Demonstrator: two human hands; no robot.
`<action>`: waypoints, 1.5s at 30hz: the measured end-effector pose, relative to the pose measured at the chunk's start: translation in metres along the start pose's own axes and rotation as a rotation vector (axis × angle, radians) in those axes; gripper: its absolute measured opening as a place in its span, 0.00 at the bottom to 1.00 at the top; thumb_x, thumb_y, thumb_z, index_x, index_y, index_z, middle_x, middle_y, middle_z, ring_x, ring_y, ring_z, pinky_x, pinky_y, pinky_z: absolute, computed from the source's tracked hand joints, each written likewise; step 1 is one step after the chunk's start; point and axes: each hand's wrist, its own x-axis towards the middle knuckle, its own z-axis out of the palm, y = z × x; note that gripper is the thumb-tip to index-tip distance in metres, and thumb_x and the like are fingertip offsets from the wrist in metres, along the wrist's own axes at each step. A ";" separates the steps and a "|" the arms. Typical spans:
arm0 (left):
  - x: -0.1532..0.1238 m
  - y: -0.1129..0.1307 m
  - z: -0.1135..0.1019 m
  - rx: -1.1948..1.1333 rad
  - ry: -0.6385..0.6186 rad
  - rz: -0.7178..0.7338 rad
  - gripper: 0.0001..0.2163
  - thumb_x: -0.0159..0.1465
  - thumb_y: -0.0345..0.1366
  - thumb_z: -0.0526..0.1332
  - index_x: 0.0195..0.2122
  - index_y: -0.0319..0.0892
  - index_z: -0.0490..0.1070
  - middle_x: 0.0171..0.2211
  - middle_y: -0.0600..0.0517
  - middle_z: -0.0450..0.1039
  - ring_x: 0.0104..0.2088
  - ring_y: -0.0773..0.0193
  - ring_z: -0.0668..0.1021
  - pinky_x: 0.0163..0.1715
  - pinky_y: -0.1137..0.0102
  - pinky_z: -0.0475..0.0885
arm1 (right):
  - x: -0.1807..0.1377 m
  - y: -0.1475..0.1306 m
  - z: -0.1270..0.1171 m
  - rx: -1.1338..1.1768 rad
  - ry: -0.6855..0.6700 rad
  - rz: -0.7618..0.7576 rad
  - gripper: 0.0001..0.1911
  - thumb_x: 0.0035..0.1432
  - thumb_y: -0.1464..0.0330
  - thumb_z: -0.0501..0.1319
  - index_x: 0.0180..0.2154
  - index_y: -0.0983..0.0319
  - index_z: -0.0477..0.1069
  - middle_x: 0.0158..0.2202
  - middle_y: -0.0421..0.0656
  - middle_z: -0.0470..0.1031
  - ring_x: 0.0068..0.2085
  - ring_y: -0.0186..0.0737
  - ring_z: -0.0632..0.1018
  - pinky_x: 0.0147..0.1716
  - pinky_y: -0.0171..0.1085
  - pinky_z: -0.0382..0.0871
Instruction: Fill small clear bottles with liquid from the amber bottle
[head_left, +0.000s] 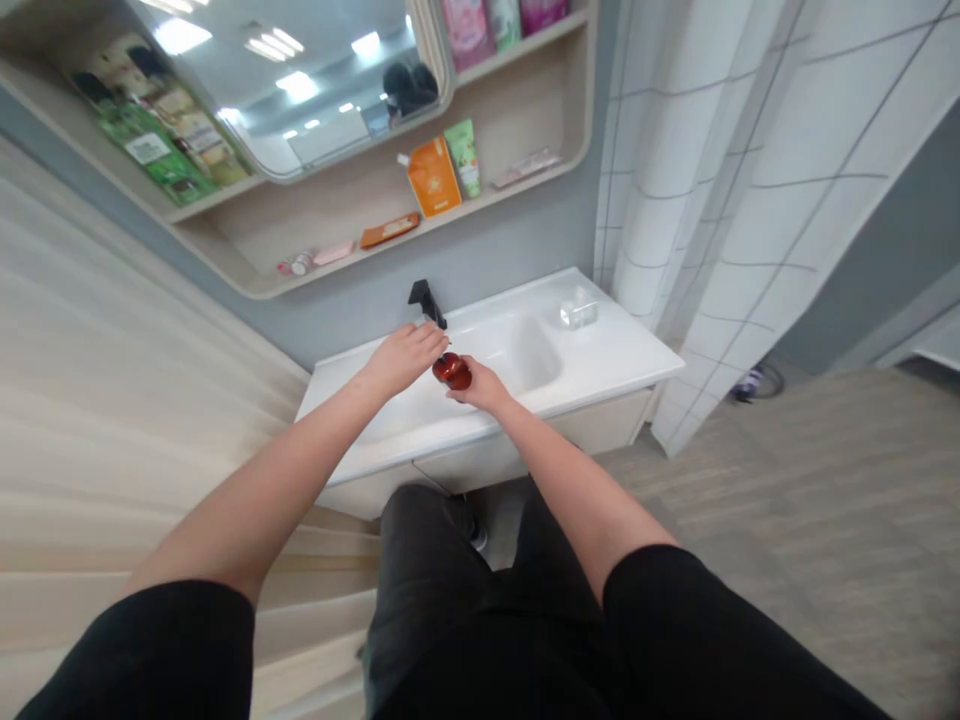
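A glossy reddish-brown bottle (452,371) is over the front part of the white sink (517,345), with my right hand (482,386) closed around its right side. My left hand (407,357) is at the bottle's top left, palm down, its fingers stretched out towards the dark top. Whether the left fingers touch that top is too small to make out. Just behind my left fingertips stands a black faucet (428,302).
A clear glass-like container (578,312) stands on the counter's right side. Above, a shelf (262,270) holds an orange pouch (434,178), a green tube (463,158) and small items below a mirror (315,90). Curtains hang left (150,400) and right (720,220).
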 end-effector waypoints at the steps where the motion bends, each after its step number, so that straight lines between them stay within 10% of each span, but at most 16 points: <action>1: 0.000 0.000 -0.001 0.005 -0.005 0.004 0.21 0.76 0.25 0.57 0.66 0.41 0.80 0.64 0.35 0.81 0.73 0.42 0.76 0.64 0.49 0.76 | 0.000 0.000 0.000 0.000 -0.001 -0.002 0.46 0.52 0.60 0.84 0.68 0.55 0.71 0.60 0.47 0.86 0.59 0.57 0.86 0.63 0.51 0.78; 45: -0.003 -0.008 0.008 -0.095 0.087 0.038 0.22 0.74 0.25 0.58 0.65 0.42 0.81 0.64 0.35 0.82 0.71 0.43 0.78 0.66 0.49 0.75 | 0.002 0.007 0.004 0.050 0.018 -0.056 0.48 0.50 0.60 0.85 0.68 0.56 0.71 0.58 0.47 0.87 0.58 0.58 0.87 0.62 0.53 0.79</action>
